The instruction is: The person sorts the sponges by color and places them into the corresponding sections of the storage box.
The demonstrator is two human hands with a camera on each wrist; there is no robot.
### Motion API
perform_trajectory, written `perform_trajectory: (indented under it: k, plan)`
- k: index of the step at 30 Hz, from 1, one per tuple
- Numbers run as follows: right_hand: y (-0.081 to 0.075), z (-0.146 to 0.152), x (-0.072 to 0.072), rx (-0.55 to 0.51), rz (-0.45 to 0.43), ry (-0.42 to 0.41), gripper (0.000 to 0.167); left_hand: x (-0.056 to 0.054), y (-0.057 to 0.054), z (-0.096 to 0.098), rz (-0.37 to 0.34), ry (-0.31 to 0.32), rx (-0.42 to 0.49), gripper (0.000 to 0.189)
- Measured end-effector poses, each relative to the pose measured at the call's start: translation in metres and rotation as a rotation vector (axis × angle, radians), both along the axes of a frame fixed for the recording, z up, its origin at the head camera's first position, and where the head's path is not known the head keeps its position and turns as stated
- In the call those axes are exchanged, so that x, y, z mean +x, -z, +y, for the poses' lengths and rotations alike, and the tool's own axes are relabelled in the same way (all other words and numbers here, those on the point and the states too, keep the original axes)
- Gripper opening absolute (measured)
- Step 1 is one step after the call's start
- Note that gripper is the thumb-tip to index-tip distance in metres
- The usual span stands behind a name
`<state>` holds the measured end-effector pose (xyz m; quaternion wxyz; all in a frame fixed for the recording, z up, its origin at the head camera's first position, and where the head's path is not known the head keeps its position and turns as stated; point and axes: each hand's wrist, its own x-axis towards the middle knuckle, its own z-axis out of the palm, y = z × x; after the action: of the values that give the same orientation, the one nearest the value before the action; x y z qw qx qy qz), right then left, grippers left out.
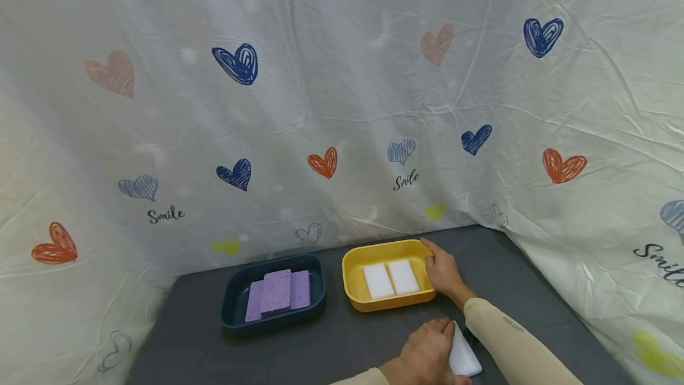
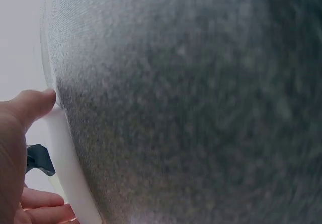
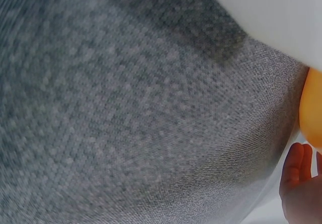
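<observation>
My left hand (image 1: 427, 349) holds a white sponge block (image 1: 464, 354) low over the dark table at the front. In the left wrist view the thumb presses one end of the white sponge (image 2: 73, 168), with the fingers at its other end. My right hand (image 1: 445, 271) grips the right rim of a yellow tray (image 1: 392, 302). Two white sponges (image 1: 404, 276) lie side by side inside that tray. The right wrist view catches the fingers (image 3: 293, 171) beside the tray's yellow wall (image 3: 313, 108).
Left of the yellow tray stands a dark blue tray (image 1: 228, 308) holding three purple sponges (image 1: 276, 293), one resting on the others. A dark grey cloth covers the table (image 1: 176, 337). Behind it hangs a white curtain (image 1: 342, 88) printed with hearts.
</observation>
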<state>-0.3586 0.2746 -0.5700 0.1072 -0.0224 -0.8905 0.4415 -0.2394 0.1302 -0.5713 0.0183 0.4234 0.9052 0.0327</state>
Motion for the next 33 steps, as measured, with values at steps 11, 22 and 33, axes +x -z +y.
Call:
perform_trajectory:
  k: [11,22,33]
  plan:
    - [-0.001,-0.0022,-0.0012,0.001,-0.002,0.0,0.054,0.0017,0.0015,0.0019,-0.045,-0.014,-0.009,0.098]
    - [-0.0006,-0.0001,-0.0014,-0.002,-0.015,-0.009,0.054,0.0039,0.0046,0.0046,-0.019,-0.022,0.033,0.094]
    - [-0.0026,-0.0019,0.0021,0.01,0.007,-0.009,0.053,0.0053,0.0015,0.0,-0.047,-0.077,0.008,0.095]
